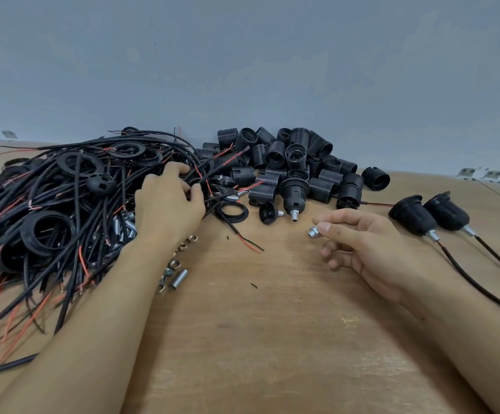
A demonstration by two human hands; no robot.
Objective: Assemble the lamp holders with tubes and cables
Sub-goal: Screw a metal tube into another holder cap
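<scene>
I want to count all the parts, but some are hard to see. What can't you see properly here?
Head view:
- Left hand: fingertips buried in the cable pile, so which cable it grips is hidden.
- Cable pile: cut off by the left edge.
- Metal tube in the right hand: mostly covered by thumb and finger.
- Two finished holders: cables leave the right edge.
- Lower sockets in the heap: covered by upper ones.

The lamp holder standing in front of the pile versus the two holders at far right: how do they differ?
The standing lamp holder is upright, tube down, and no cable shows leaving it. The two holders at right lie tilted on the table, each trailing a black cable from its tube. Both kinds are black with a silver threaded tube fitted.
</scene>
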